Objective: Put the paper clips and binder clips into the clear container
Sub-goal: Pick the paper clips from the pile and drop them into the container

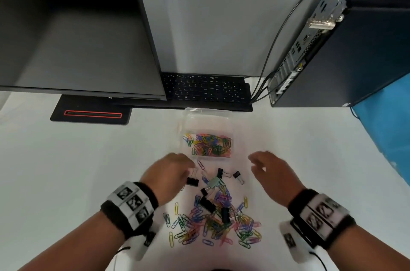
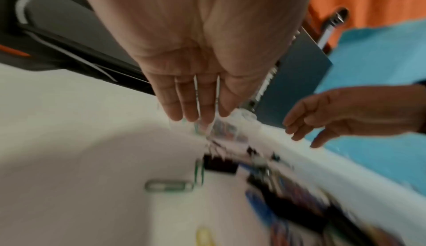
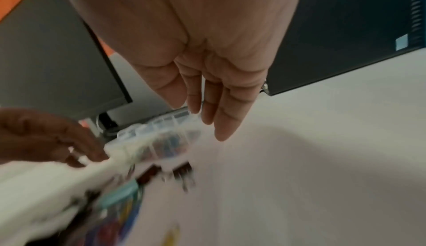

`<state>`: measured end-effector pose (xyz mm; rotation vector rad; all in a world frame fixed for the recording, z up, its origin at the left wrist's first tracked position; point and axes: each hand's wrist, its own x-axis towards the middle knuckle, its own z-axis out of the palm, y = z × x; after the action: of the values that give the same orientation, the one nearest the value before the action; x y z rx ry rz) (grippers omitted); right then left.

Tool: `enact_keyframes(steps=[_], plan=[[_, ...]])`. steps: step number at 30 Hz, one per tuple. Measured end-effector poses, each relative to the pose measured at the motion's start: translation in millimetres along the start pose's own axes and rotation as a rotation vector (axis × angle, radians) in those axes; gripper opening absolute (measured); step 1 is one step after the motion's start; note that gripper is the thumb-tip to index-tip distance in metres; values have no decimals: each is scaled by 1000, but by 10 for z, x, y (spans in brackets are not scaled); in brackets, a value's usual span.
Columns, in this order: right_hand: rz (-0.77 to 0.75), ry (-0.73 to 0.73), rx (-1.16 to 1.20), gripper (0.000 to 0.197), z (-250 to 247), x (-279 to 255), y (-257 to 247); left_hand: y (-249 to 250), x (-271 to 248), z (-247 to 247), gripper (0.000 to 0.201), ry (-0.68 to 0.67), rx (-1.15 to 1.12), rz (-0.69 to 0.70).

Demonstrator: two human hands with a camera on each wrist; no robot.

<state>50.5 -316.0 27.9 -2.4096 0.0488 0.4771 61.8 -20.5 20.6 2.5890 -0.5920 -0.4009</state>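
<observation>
- White table (image 1: 66, 171) across the whole near field, grey partition behind it, blue cloth off the right edge
- Large dark monitor (image 1: 73, 31) at upper left, standing on a black base with a red-outlined slot (image 1: 93, 113)
- Black computer tower (image 1: 346, 48) at upper right, back panel turned inward, cables running down from it to the table
- Black keyboard (image 1: 204, 90) between monitor and tower, just behind the clear container
- Clear container (image 1: 207, 135) at table centre, lid open toward the keyboard, near half holding a dense heap of coloured clips
- Loose pile of paper clips (image 1: 217, 224) spread on the table nearest the body, well short of the container, many colours mixed
- Black binder clips (image 1: 207, 204) lying in and above that pile, plus one pale green binder clip (image 1: 214, 182) between pile and container
- Two more small black ones just right of the green one, apart from both hands
- Left hand (image 1: 170, 173) low over the table, left of the container's near corner, fingers long and close together in the left wrist view, nothing seen held; a black binder clip (image 1: 192, 181) just beside its fingertips, contact not clear through blur
- Right hand (image 1: 270, 173) raised right of the container, fingers relaxed and slightly spread, holding nothing, apart from every clip
</observation>
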Motion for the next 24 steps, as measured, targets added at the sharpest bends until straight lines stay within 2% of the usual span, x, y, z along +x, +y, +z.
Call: enact_keyframes(steps=[2,4,6,10,12,15,19,24], plan=[[8,-63,-94,30,65,-243,131,41,-9,183,40,-99,76,87],[-4,-100,-179,33,175,-433,262,101,46,299,48,-196,91,77],[-17,-114,-199,34,267,-584,344,126,101,339,51,-238,117,35],[-103,-120,-260,37,382,-794,356,-7,33,330,57,-128,111,-47],[-167,-149,-305,40,429,-837,294,-154,-105,327,53,-63,102,-89],[-307,-196,-407,51,512,-781,170,-325,-375,349,58,14,117,-116],[-438,-219,-561,63,661,-557,7,-323,-679,520,51,32,136,-80],[-483,-231,-726,59,712,-409,-123,-105,-830,715,45,17,173,-48]])
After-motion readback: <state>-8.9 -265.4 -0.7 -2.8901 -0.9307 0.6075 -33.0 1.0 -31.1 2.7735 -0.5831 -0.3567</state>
